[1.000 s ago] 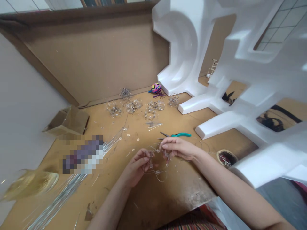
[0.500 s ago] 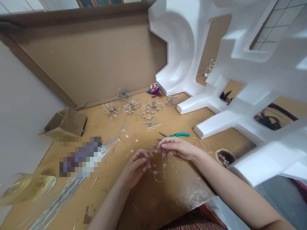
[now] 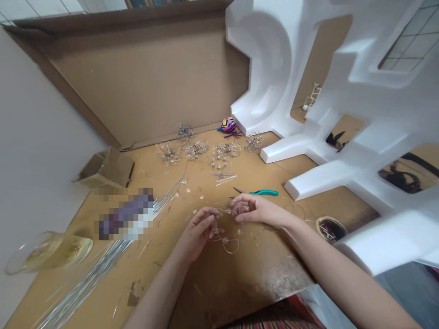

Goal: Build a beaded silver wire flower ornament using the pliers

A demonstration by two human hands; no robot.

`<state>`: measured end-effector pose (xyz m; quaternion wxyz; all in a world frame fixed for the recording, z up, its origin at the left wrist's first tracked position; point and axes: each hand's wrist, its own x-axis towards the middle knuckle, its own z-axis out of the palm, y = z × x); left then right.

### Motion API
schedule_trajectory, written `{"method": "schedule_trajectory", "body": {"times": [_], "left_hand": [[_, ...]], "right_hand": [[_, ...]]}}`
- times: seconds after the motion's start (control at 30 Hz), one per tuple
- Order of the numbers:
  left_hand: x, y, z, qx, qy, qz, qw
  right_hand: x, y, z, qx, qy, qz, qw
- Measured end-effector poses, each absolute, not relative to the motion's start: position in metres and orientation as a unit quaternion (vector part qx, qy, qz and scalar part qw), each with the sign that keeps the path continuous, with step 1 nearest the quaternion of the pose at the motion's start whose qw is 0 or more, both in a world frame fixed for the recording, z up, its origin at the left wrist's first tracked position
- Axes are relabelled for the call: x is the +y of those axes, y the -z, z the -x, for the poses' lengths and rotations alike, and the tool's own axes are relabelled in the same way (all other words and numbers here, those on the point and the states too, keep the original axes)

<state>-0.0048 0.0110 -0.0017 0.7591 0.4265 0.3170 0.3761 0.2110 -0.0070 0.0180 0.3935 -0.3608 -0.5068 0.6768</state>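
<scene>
Between my hands is a ring of thin wire strung with clear beads [image 3: 225, 240], with loose wire loops sticking out of it. My left hand [image 3: 202, 228] pinches its left side between thumb and fingers. On the far right side, my right hand [image 3: 252, 211] has its fingers closed on the same wire ring. Just beyond the right hand lie pliers with teal handles [image 3: 265, 193], their jaws partly hidden by the fingers. Several loose clear beads [image 3: 188, 191] are scattered on the brown board [image 3: 192, 292] to the left of the pliers.
Several beaded wire pieces [image 3: 196, 149] lie at the back near a colourful ball-shaped object [image 3: 228, 124]. A bundle of straight wires [image 3: 92, 274], an open cardboard box [image 3: 103, 169] and a clear container [image 3: 65, 249] are left. White foam packing [image 3: 302, 187] and a tape roll [image 3: 331, 229] stand right.
The camera view has shifted, so the scene sits a little to the right. My right fingers have moved slightly on the wire ring; both hands still hold it.
</scene>
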Motion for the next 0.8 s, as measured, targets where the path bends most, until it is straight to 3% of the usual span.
{"method": "schedule_trajectory", "body": {"times": [0.13,0.47,0.8], "left_hand": [[0.0120,0.0031,0.0049,0.327,-0.394,-0.422,0.748],[0.0131,-0.0023,0.0065,0.374,-0.353,-0.495,0.701],[0.0129,0.0028,0.0061,0.380,-0.395,-0.500,0.670]], "right_hand": [[-0.0065,-0.0170,-0.2102,-0.512,-0.675,0.376,0.375],[-0.0026,-0.0107,-0.2092,-0.446,-0.636,0.429,0.461],[-0.0065,-0.0162,-0.2065,-0.449,-0.672,0.428,0.406]]}}
